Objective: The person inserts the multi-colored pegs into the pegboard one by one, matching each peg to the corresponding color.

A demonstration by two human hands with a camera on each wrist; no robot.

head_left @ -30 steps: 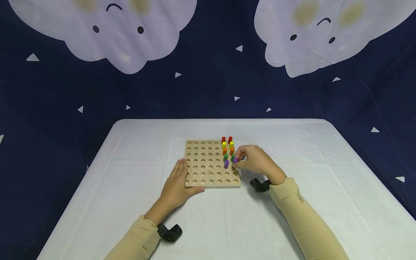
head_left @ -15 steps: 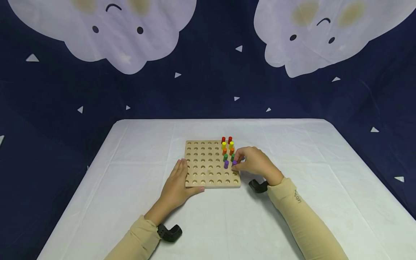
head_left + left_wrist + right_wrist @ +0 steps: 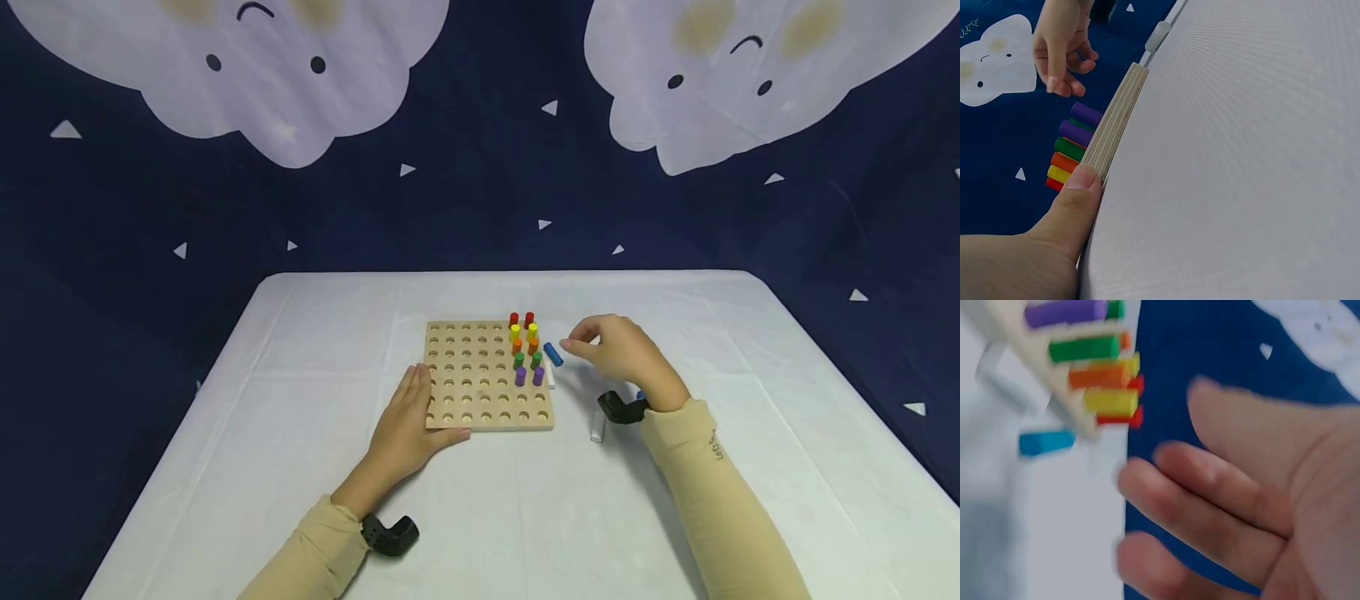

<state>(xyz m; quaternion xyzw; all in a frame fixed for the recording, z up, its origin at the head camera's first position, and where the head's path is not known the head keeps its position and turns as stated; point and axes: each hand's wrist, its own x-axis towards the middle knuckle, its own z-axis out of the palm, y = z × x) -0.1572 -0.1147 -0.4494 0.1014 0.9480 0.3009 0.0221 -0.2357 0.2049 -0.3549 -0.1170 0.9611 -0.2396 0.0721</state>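
A wooden pegboard lies on the white table. Two columns of upright pegs fill part of its right side, running from red pegs at the back through yellow, orange and green to purple pegs. My left hand rests at the board's near left corner, fingers straight along the left side, thumb against the front edge. Right of the board, my right hand hovers with loosely bent fingers and nothing between them. Closest to its fingertips is a loose blue peg.
A white peg lies along the board's right edge. Another white peg is on the table below the right wrist, and a blue piece is mostly hidden by that wrist. Black wrist cameras stick out from both sleeves. A dark cloud-patterned cloth hangs behind.
My right hand has let go of the second purple peg, which now stands in its hole, and moved right and up. Loose blue and white pegs have come into view. The left hand stays put.
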